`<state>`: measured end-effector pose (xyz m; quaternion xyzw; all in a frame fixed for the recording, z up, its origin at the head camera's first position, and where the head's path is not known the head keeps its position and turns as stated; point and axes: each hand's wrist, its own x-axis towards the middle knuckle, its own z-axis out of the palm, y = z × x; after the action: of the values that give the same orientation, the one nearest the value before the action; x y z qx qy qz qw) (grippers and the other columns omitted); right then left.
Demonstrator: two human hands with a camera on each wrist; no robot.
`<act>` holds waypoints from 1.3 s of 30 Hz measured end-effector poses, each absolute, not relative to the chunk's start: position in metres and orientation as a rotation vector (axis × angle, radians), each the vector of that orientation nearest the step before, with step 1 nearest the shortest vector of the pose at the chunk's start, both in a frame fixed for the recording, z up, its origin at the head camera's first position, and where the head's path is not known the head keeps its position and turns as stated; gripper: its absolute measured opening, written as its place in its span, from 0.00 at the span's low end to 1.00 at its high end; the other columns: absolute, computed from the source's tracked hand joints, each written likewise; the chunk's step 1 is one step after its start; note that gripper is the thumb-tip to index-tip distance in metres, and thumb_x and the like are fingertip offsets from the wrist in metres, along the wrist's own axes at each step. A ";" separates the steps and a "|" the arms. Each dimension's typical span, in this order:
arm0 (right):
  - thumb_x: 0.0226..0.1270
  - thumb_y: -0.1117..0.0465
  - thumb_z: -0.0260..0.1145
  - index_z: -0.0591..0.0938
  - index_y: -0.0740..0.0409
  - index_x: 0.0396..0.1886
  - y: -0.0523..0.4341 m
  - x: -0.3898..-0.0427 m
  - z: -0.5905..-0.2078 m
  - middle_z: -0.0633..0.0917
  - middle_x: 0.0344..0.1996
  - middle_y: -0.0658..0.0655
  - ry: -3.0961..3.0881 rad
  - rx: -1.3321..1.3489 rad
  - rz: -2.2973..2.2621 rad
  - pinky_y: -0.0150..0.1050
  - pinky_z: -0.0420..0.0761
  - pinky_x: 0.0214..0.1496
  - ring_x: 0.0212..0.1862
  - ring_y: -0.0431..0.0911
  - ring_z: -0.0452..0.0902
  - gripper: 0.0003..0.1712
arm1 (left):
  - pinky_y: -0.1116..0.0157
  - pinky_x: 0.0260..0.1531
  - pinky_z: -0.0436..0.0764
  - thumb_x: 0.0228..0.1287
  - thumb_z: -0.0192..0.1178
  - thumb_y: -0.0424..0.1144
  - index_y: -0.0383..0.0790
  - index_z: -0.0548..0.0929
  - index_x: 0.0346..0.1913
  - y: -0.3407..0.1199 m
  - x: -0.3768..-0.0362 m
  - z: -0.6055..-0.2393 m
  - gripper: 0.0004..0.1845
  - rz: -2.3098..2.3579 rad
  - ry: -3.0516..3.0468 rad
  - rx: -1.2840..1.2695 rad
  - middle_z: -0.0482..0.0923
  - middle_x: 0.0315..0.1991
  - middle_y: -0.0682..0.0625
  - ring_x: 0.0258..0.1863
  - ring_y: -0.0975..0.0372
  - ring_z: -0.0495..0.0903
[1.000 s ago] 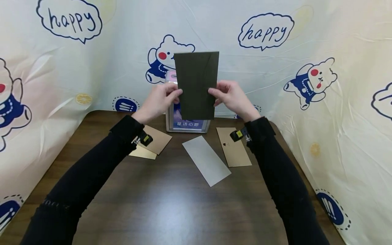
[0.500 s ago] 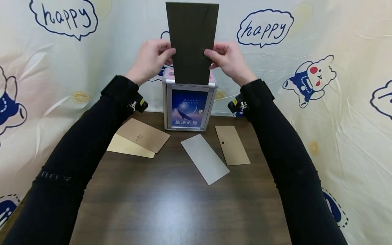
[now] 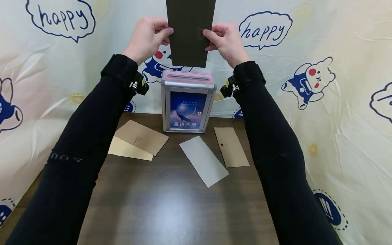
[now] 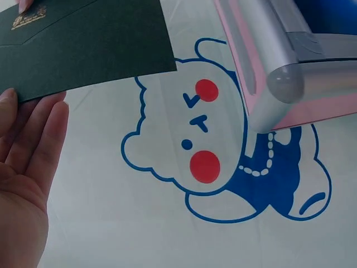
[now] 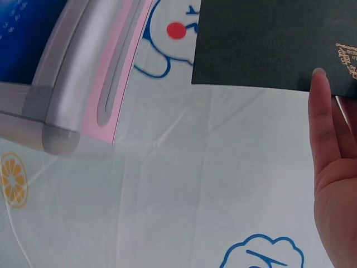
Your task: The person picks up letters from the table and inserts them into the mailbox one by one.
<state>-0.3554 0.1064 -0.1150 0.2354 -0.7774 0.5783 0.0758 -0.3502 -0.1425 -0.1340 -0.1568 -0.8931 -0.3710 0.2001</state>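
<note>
Between my two hands is an upright dark green envelope (image 3: 190, 37), its upper end cut off by the top of the head view. My left hand (image 3: 148, 37) pinches its left edge between thumb and fingers, and my right hand (image 3: 226, 42) pinches the right edge. A flap line and gold print show on it in the left wrist view. Below it stands a silver-framed box (image 3: 188, 109) with a blue picture front. The pink top of this box has a long slot (image 3: 187, 76). The envelope's lower edge appears just above that top in the head view.
On the brown table (image 3: 171, 204), a tan envelope (image 3: 142, 136) overlaps a pale yellow one (image 3: 130, 149) at left. A grey-white envelope (image 3: 203, 161) lies in front of the box, with another tan envelope (image 3: 231, 148) to its right. Behind hangs a printed cloth (image 3: 122, 20).
Both hands have lifted the dark green envelope from in front of the box to above it. The box's top and slot, covered before, now show.
</note>
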 end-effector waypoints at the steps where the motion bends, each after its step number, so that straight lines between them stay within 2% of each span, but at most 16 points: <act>1: 0.70 0.62 0.66 0.88 0.62 0.42 0.105 -0.357 -0.116 0.89 0.33 0.53 -2.326 0.701 1.742 0.33 0.85 0.50 0.33 0.46 0.82 0.09 | 0.73 0.59 0.79 0.76 0.51 0.48 0.40 0.82 0.59 -0.143 -0.352 -0.134 0.20 -1.043 -2.500 -0.429 0.83 0.51 0.46 0.43 0.68 0.82; 6: 0.71 0.62 0.65 0.88 0.63 0.41 0.104 -0.362 -0.125 0.89 0.33 0.53 -2.341 0.650 1.761 0.35 0.85 0.51 0.34 0.46 0.82 0.09 | 0.74 0.57 0.79 0.76 0.51 0.48 0.40 0.83 0.58 -0.142 -0.359 -0.140 0.20 -1.031 -2.527 -0.421 0.84 0.55 0.43 0.46 0.65 0.83; 9: 0.71 0.62 0.65 0.88 0.63 0.42 0.105 -0.364 -0.132 0.89 0.32 0.53 -2.348 0.634 1.763 0.37 0.85 0.53 0.34 0.47 0.82 0.10 | 0.77 0.41 0.79 0.77 0.51 0.49 0.40 0.84 0.56 -0.141 -0.361 -0.146 0.20 -1.031 -2.541 -0.434 0.85 0.55 0.44 0.43 0.66 0.83; 12: 0.71 0.62 0.65 0.88 0.64 0.43 0.106 -0.366 -0.139 0.89 0.31 0.53 -2.346 0.628 1.758 0.38 0.85 0.52 0.33 0.47 0.82 0.10 | 0.72 0.30 0.72 0.77 0.51 0.49 0.41 0.85 0.54 -0.139 -0.363 -0.150 0.19 -1.034 -2.547 -0.449 0.86 0.55 0.45 0.44 0.64 0.85; 13: 0.71 0.61 0.66 0.88 0.64 0.44 0.106 -0.367 -0.141 0.89 0.31 0.53 -2.348 0.618 1.764 0.37 0.85 0.52 0.33 0.48 0.83 0.11 | 0.72 0.31 0.72 0.77 0.51 0.49 0.41 0.85 0.54 -0.139 -0.364 -0.152 0.19 -1.030 -2.549 -0.454 0.86 0.55 0.45 0.45 0.63 0.86; 16: 0.71 0.62 0.66 0.88 0.65 0.45 0.106 -0.369 -0.151 0.89 0.31 0.54 -2.350 0.612 1.772 0.38 0.86 0.51 0.34 0.48 0.83 0.11 | 0.72 0.47 0.77 0.77 0.51 0.48 0.40 0.85 0.56 -0.140 -0.366 -0.160 0.19 -1.016 -2.562 -0.457 0.86 0.55 0.45 0.51 0.58 0.86; 19: 0.71 0.62 0.66 0.88 0.66 0.45 0.104 -0.369 -0.162 0.90 0.31 0.54 -2.365 0.596 1.774 0.39 0.86 0.51 0.35 0.48 0.84 0.12 | 0.68 0.59 0.78 0.77 0.52 0.47 0.39 0.85 0.55 -0.141 -0.367 -0.172 0.18 -1.020 -2.574 -0.469 0.86 0.54 0.44 0.52 0.56 0.86; 21: 0.71 0.62 0.66 0.88 0.66 0.46 0.103 -0.368 -0.170 0.90 0.31 0.51 -2.386 0.583 1.747 0.39 0.85 0.51 0.37 0.46 0.83 0.12 | 0.67 0.58 0.77 0.77 0.52 0.46 0.39 0.86 0.53 -0.141 -0.367 -0.180 0.18 -1.022 -2.577 -0.471 0.86 0.53 0.44 0.50 0.57 0.84; 23: 0.72 0.62 0.65 0.88 0.68 0.45 0.102 -0.367 -0.177 0.89 0.28 0.49 -2.407 0.593 1.681 0.34 0.83 0.49 0.36 0.43 0.80 0.13 | 0.68 0.51 0.75 0.78 0.52 0.46 0.38 0.87 0.48 -0.142 -0.368 -0.189 0.17 -1.018 -2.576 -0.479 0.86 0.49 0.44 0.46 0.58 0.81; 26: 0.73 0.62 0.64 0.86 0.71 0.46 0.100 -0.366 -0.188 0.82 0.18 0.45 -2.420 0.607 1.608 0.29 0.69 0.32 0.27 0.40 0.69 0.14 | 0.66 0.44 0.69 0.78 0.52 0.46 0.34 0.83 0.42 -0.143 -0.369 -0.200 0.18 -1.025 -2.581 -0.486 0.81 0.43 0.43 0.41 0.58 0.72; 28: 0.73 0.63 0.64 0.85 0.74 0.45 0.100 -0.369 -0.197 0.77 0.15 0.45 -2.411 0.617 1.606 0.31 0.58 0.28 0.23 0.40 0.62 0.15 | 0.66 0.43 0.69 0.78 0.52 0.45 0.33 0.83 0.41 -0.144 -0.370 -0.207 0.18 -1.023 -2.585 -0.493 0.80 0.42 0.42 0.40 0.58 0.71; 29: 0.73 0.62 0.64 0.85 0.75 0.45 0.100 -0.371 -0.201 0.75 0.15 0.44 -2.413 0.617 1.606 0.31 0.55 0.27 0.23 0.41 0.59 0.16 | 0.66 0.44 0.71 0.78 0.52 0.45 0.32 0.82 0.41 -0.144 -0.370 -0.210 0.18 -1.027 -2.589 -0.493 0.80 0.43 0.42 0.41 0.58 0.72; 30: 0.73 0.62 0.64 0.85 0.74 0.45 0.100 -0.374 -0.206 0.76 0.16 0.45 -2.414 0.613 1.618 0.31 0.56 0.26 0.23 0.41 0.60 0.16 | 0.66 0.47 0.74 0.78 0.52 0.45 0.33 0.83 0.42 -0.144 -0.369 -0.212 0.17 -1.034 -2.596 -0.486 0.81 0.44 0.42 0.42 0.58 0.74; 32: 0.73 0.59 0.65 0.86 0.72 0.43 0.101 -0.382 -0.216 0.78 0.19 0.46 -2.431 0.605 1.603 0.30 0.60 0.29 0.26 0.41 0.64 0.16 | 0.62 0.51 0.77 0.78 0.52 0.45 0.34 0.83 0.44 -0.145 -0.367 -0.216 0.16 -1.049 -2.619 -0.470 0.82 0.47 0.42 0.45 0.56 0.78; 35: 0.73 0.55 0.66 0.87 0.68 0.40 0.103 -0.393 -0.230 0.80 0.27 0.49 -2.456 0.599 1.567 0.30 0.65 0.38 0.35 0.41 0.68 0.17 | 0.58 0.56 0.79 0.79 0.51 0.46 0.36 0.82 0.48 -0.146 -0.365 -0.221 0.17 -1.092 -2.669 -0.429 0.81 0.51 0.41 0.50 0.53 0.81; 39: 0.71 0.54 0.67 0.87 0.67 0.37 0.105 -0.400 -0.241 0.82 0.35 0.54 -2.472 0.575 1.575 0.31 0.68 0.47 0.42 0.43 0.71 0.17 | 0.56 0.61 0.80 0.79 0.50 0.48 0.40 0.81 0.58 -0.146 -0.364 -0.223 0.19 -1.141 -2.672 -0.404 0.80 0.58 0.42 0.55 0.53 0.81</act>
<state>-0.4003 0.1053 -0.2408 0.1919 -0.8251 0.5256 0.0774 -0.3644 -0.1455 -0.2225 -0.1371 -0.9059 -0.3870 0.1038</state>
